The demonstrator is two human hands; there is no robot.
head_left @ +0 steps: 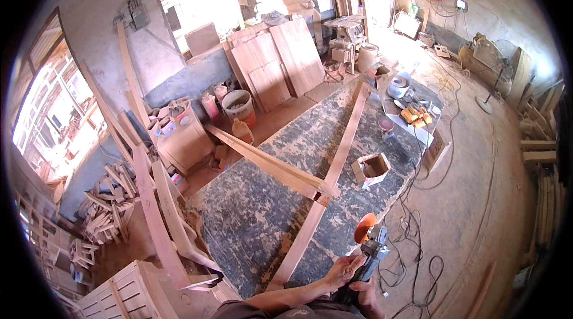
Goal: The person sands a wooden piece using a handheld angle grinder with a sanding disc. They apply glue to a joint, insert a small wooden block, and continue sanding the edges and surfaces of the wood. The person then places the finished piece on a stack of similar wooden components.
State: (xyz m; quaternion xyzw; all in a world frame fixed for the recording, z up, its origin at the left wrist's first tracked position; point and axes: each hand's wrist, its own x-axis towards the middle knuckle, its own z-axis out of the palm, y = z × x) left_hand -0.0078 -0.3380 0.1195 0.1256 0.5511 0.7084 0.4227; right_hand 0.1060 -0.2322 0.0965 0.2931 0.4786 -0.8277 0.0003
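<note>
Head view. Angle grinder (374, 250) at lower right of centre, near the edge of the worktop (236, 229). My right grip (366, 296) is wrapped round its rear body; my left grip (345, 270) bunches against its side, clasp or mere touch, cannot tell. To handle it well, I judge: both wrists firm, fingers clear of the orange disc (365, 227), black cables (412, 253) free. Long axis runs from lower edge upward, leaning right; disc end points up-frame.
</note>
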